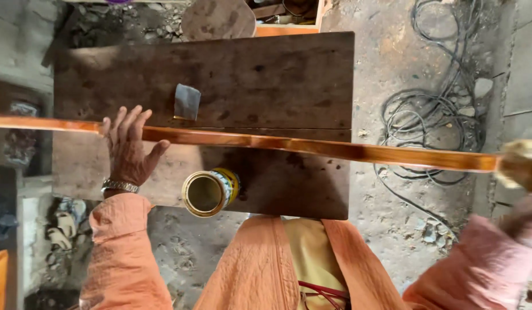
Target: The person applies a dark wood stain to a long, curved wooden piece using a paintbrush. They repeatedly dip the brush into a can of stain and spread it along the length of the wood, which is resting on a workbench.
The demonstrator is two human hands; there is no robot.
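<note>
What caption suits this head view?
Left hand steadies a glossy wooden strip across a dark table beside an open tin.

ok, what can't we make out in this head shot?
- Right hand: blurred at the right edge of the head view; its grip and the pale wad at the wooden strip end are unreadable.
- Strip's left end: cut off by the frame.
- Tin: contents too dim to tell.
- Left hand: palm hidden.

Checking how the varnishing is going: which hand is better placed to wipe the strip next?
Probably the right hand: it is at the far end of the glossy wooden strip with a blurred pale wad. The left hand lies flat, pressing the strip down.
</note>
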